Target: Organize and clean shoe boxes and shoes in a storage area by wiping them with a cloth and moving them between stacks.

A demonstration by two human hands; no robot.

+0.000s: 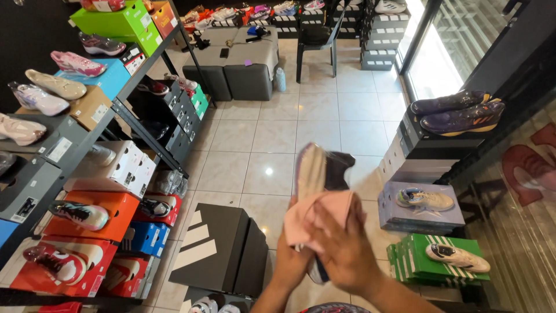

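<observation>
Centrally, above the black shoebox (223, 249), the left hand (289, 264) grasps a dark sneaker (324, 171) upright, sole facing the camera; the right hand (341, 246) presses a pink cloth (318, 217) against it. Wiping appears underway; how much remains cannot be told.

Just one view here, a head-worn cam that looked down and forward from standing height, super close on the person's own hands at the bottom middle, then out across the tiled floor (255, 145) with shoe shelves (124, 110) on the left and glass doors (446, 46) far right.
</observation>
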